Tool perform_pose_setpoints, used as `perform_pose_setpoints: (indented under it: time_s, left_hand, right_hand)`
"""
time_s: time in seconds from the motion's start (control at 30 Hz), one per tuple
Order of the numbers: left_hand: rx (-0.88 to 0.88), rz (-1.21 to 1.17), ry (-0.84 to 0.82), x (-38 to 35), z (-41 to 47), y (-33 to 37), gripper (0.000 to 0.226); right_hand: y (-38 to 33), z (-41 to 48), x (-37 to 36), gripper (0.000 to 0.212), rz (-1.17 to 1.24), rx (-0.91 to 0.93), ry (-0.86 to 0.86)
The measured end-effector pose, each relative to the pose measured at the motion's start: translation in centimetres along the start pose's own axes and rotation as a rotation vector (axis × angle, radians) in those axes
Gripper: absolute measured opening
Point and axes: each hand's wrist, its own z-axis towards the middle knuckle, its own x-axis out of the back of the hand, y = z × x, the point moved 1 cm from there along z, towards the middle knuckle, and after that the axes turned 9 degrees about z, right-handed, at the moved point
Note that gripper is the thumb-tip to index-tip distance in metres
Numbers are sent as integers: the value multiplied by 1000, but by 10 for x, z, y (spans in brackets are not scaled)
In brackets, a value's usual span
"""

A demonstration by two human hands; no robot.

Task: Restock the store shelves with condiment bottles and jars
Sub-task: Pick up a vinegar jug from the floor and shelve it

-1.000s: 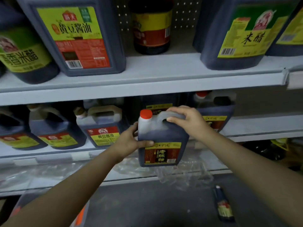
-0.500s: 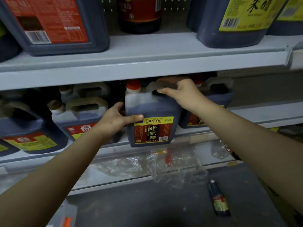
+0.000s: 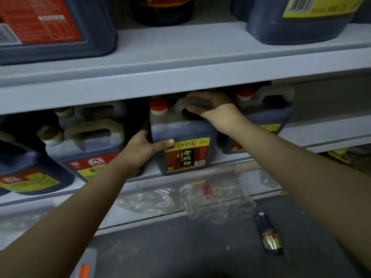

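The vinegar jug (image 3: 183, 145) is set on the middle shelf (image 3: 321, 135), gripped at its handle by the right hand (image 3: 212, 109) and at its side by the left hand (image 3: 144, 149). A small bottle (image 3: 269, 235) is left on the floor.

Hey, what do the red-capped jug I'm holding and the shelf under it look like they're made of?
The jug looks like translucent plastic: dark liquid shows through below a paler, cloudy molded handle. The shelf seems painted metal, judging by its smooth, pale, slightly glossy folded edge, though that's uncertain.
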Motion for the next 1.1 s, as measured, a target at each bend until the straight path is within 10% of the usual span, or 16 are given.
perform_pose_setpoints:
  time_s: [0.37, 0.77, 1.1]
  left_hand:
    - [-16, 85, 109, -4, -1, -3, 34]
    - [-130, 69, 296, -23, 0, -32, 37]
    - [-175, 311, 79, -20, 7, -63, 101]
  right_hand:
    - [32, -48, -21, 98, 164, -267, 135]
    - [75, -68, -35, 88, 229, -242, 135]
    - [81, -65, -34, 78, 259, -217, 97]
